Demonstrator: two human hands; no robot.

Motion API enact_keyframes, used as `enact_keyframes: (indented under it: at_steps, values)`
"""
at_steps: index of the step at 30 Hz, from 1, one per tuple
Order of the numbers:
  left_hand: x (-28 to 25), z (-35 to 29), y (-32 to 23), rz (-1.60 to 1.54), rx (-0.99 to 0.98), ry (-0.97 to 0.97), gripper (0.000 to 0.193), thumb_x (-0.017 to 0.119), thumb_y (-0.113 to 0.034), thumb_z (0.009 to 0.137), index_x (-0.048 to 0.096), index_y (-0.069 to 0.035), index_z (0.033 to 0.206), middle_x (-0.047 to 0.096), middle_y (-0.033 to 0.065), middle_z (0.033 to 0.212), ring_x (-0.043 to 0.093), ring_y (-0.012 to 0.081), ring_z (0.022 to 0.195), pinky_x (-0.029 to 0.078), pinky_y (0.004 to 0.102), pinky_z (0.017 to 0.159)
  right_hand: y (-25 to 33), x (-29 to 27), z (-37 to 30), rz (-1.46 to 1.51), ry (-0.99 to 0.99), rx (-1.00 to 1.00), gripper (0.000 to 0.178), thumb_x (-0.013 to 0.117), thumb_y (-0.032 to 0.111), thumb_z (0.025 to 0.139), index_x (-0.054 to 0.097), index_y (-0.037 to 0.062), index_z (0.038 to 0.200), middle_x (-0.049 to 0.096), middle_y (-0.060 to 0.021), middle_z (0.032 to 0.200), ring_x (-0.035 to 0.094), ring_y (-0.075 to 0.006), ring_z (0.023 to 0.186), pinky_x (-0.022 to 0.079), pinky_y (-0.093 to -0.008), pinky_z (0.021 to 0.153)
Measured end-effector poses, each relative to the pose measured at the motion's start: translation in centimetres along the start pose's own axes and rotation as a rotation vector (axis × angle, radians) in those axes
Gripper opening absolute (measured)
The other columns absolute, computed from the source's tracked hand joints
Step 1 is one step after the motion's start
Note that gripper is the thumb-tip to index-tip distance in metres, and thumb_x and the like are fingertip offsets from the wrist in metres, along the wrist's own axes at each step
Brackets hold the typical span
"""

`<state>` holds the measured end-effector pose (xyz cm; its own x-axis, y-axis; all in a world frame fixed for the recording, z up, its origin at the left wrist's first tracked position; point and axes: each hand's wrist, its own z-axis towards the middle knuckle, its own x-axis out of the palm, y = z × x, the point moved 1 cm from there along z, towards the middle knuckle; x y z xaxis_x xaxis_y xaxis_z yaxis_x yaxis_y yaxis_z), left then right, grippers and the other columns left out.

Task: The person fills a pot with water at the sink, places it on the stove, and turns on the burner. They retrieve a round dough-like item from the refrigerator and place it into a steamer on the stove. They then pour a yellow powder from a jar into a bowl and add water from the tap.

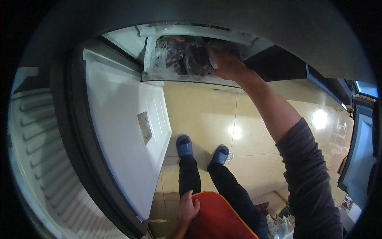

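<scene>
My right hand reaches into a pulled-out drawer at the freezer's front. It touches the clear plastic bags there, which hold dark contents that I cannot make out. Its fingers are dim and partly hidden among them. Low in the picture, my left hand grips the left edge of a red tray-like board with an orange rim, held in front of my body.
An open freezer door with a white lining stands on the left. A dark panel hangs over the drawer. Below are beige floor tiles, my blue slippers and a small floor drain. Clear plastic lies at lower right.
</scene>
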<state>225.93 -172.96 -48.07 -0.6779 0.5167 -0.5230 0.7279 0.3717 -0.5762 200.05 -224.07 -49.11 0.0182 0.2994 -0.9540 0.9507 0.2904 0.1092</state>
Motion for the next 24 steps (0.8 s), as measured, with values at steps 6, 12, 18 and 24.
enact_keyframes:
  at_steps: [6, 12, 18, 24]
  values:
    - [0.1, 0.0, 0.3, 0.010, -0.004, -0.005, 0.049, 0.063, -0.021, 0.083, 0.053, 0.001, 0.126, 0.062, 0.0240, 0.115, 0.060, 0.0408, 0.107, 0.049, 0.0475, 0.095, -0.6, 2.1, 1.5, -0.189, -0.217, -0.017, 0.077, 0.072, 0.014, 0.073, 0.044, 0.0093, 0.144, 0.056, -0.0254, 0.131, 0.046, -0.0415, 0.132, 0.038, -0.0512, 0.110]
    - [0.3, -0.3, 0.5, 0.032, -0.018, -0.001, 0.049, 0.063, -0.022, 0.083, 0.053, 0.000, 0.126, 0.062, 0.0233, 0.116, 0.060, 0.0396, 0.107, 0.049, 0.0469, 0.094, -2.1, 0.5, 2.3, 0.363, -0.103, 0.132, 0.056, 0.073, 0.013, 0.073, 0.058, 0.0052, 0.126, 0.064, -0.0238, 0.118, 0.061, -0.0414, 0.111, 0.049, -0.0461, 0.097]
    - [0.4, -0.2, 0.8, 0.022, 0.002, -0.002, 0.050, 0.062, -0.022, 0.084, 0.053, 0.001, 0.127, 0.061, 0.0237, 0.119, 0.059, 0.0397, 0.109, 0.049, 0.0468, 0.095, -2.2, -0.7, -0.5, 1.127, 0.033, 0.211, 0.073, 0.076, 0.014, 0.075, 0.046, 0.0028, 0.140, 0.066, -0.0196, 0.114, 0.064, -0.0320, 0.103, 0.051, -0.0439, 0.090]
    - [0.2, 0.0, 0.9, 0.005, -0.022, 0.018, 0.050, 0.062, -0.021, 0.084, 0.052, 0.001, 0.128, 0.061, 0.0235, 0.119, 0.059, 0.0399, 0.111, 0.049, 0.0471, 0.096, -1.8, -0.6, -1.7, 1.593, 0.018, 0.292, 0.077, 0.077, 0.015, 0.077, 0.041, 0.0050, 0.144, 0.059, -0.0150, 0.128, 0.058, -0.0285, 0.118, 0.046, -0.0392, 0.100]
